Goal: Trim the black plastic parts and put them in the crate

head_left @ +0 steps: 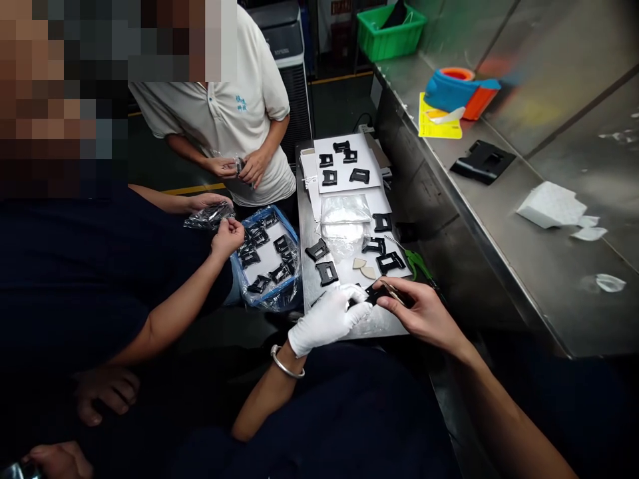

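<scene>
My left hand (327, 319), in a white glove, is closed around a black plastic part (374, 293) above the near end of the metal table. My right hand (424, 309) is bare and pinches a thin tan piece (392, 291) against the right side of that part. Its exact kind is hard to make out, and my fingers cover much of it. Just beyond my hands lie two small tan pads (368, 272). Similar black frame-shaped parts lie around them, such as one on the left (327, 273) and one on the right (389, 262).
Clear plastic bags (345, 209) and a white board (327, 189) with several black parts lie farther along the table. A blue lined bin (294, 293) stands left, near two people handling bagged parts. Green-handled pliers (417, 265) are at right, below a steel counter (544, 293).
</scene>
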